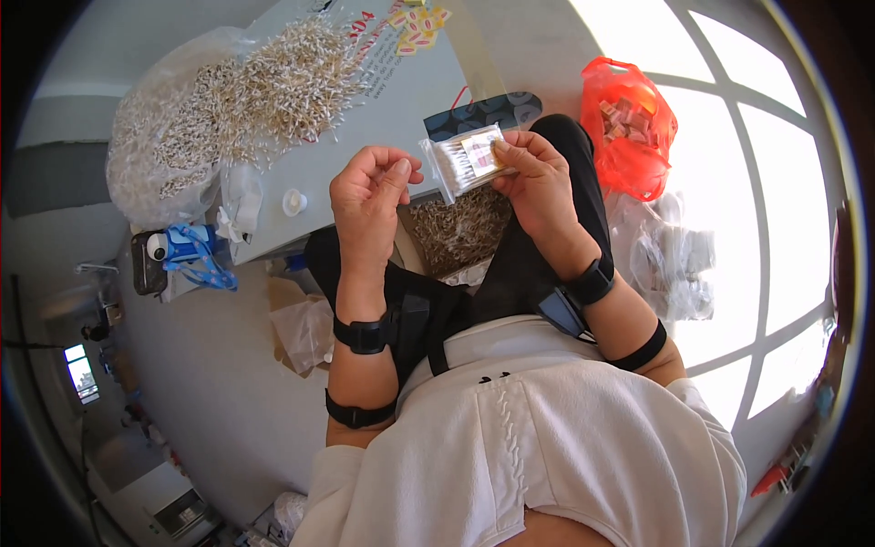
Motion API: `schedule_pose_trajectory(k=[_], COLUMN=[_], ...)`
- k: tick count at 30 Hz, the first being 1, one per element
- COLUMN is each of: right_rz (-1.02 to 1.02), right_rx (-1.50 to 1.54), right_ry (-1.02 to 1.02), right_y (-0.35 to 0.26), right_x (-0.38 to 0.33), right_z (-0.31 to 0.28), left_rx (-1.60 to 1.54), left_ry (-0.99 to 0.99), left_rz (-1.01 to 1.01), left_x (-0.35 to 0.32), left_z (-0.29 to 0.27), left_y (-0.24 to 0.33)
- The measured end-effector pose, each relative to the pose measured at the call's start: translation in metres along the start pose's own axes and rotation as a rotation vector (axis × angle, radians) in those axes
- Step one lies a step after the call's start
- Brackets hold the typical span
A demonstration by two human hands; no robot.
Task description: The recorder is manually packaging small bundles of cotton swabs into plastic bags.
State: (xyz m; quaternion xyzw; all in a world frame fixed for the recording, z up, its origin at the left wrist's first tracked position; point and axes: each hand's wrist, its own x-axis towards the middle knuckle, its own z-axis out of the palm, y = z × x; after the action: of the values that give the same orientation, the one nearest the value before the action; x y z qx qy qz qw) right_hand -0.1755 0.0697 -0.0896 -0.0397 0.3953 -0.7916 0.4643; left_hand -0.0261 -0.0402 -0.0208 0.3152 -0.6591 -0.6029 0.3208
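Note:
My right hand (538,187) pinches a small clear plastic bag of cotton swabs (452,162) at its right end, thumb on top. White tips and a pale printed card show through the plastic. To the left of the bag, apart from it, my left hand (372,187) is raised with fingers curled and thumb against them. Whether anything small sits in that pinch is hidden. Below the bag, between my legs, a box of loose cotton swabs (460,232) is partly covered by my hands and knees.
A large heap of cotton swabs (301,82) spills from a clear bag (137,164) on the table (301,182). Small yellow cards (419,32) lie at its far side. On the right are a red plastic bag (629,173) and clear packets (674,264). An open carton (296,328) stands lower left.

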Motion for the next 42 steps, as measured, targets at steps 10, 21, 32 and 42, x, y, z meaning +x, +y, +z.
schedule_pose_trajectory(k=[10,21,32,42], right_rz=[0.175,0.114,-0.108,-0.016], right_rx=[0.221,-0.239,-0.51,-0.569], right_ry=[-0.05,0.038,-0.159,-0.035], right_y=[0.02,0.034,0.033,0.036], right_x=[0.004,0.016,0.032,0.037], right_z=[-0.005,-0.006,0.009,0.002], left_rx=[0.075,-0.197,-0.102,-0.232], left_ry=[-0.017,0.023,0.037,0.055], left_rz=[-0.076,-0.209,-0.308,-0.405], left_x=[-0.011,0.005,0.027,0.027], left_z=[0.013,0.015,0.028,0.033], left_y=[-0.009,-0.03,-0.071,-0.091])
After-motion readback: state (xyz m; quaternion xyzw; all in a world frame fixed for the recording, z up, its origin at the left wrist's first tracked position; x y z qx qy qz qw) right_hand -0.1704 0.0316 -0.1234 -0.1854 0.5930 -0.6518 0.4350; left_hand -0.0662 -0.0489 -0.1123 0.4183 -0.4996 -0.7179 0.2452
